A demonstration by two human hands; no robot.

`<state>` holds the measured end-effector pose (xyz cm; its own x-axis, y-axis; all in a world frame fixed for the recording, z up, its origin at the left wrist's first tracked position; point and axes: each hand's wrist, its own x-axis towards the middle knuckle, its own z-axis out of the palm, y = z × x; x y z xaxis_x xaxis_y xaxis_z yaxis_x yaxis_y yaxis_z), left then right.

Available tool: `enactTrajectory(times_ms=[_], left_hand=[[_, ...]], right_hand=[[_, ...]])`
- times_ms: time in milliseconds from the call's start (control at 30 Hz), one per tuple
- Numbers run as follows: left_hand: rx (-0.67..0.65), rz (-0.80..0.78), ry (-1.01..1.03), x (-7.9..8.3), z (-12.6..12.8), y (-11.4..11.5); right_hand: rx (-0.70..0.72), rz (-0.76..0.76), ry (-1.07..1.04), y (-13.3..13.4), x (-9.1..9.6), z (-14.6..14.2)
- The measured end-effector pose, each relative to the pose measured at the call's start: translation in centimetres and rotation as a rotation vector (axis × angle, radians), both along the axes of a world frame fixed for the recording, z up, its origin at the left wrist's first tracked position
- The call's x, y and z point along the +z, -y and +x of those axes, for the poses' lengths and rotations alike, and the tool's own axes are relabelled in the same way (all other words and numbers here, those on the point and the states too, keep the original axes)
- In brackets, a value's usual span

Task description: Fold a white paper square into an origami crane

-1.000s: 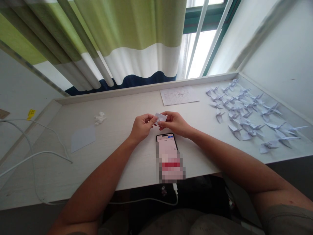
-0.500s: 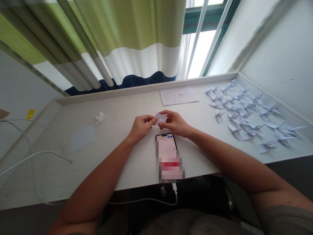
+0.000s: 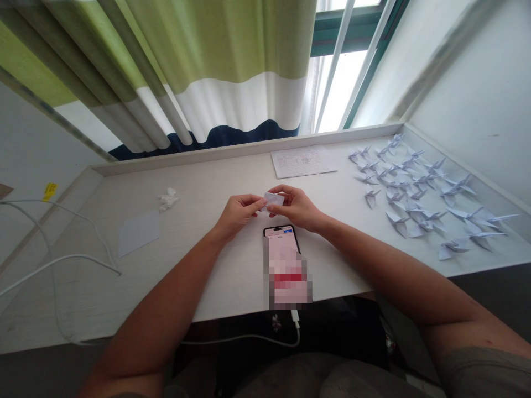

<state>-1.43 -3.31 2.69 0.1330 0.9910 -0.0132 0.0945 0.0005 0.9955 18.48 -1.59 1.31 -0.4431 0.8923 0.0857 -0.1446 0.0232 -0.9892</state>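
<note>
My left hand point(image 3: 240, 214) and right hand point(image 3: 296, 208) pinched a folded paper point(image 3: 274, 199), not yet a bird; many paper birds point(image 3: 425, 178) sat done, flat paper point(image 3: 140, 234) unfolded.

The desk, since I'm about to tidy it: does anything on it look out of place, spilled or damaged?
One thing, mildly: a crumpled white wad lies at left, just beyond a flat sheet. It looks odd against that smooth sheet and the folded paper between the hands. No spill shows.
</note>
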Motion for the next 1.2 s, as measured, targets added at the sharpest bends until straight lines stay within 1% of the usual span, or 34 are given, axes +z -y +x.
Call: enactTrajectory(times_ms=[133,367,567,667,833,1067,1200], left_hand=[[-0.027,-0.015,0.030,0.04,-0.42,-0.19],[-0.036,0.090,-0.070,0.18,-0.38,-0.02],[-0.111,0.146,-0.120,-0.15,-0.61,-0.17],[-0.119,0.154,-0.129,-0.05,-0.66,-0.16],[-0.084,0.149,-0.138,0.41,-0.59,0.01],[-0.103,0.150,-0.121,-0.10,-0.31,-0.01],[-0.130,0.168,-0.121,0.00,-0.23,0.07]], right_hand=[[0.001,0.006,0.000,0.04,0.20,0.08],[0.009,0.022,-0.005,0.09,0.28,0.15],[0.014,0.026,0.012,0.13,0.22,0.25],[0.014,0.034,0.012,0.07,0.23,0.29],[0.010,0.026,-0.001,-0.11,0.15,0.29],[0.024,0.017,-0.020,-0.08,0.05,0.20],[0.021,0.006,-0.049,-0.02,0.13,0.06]])
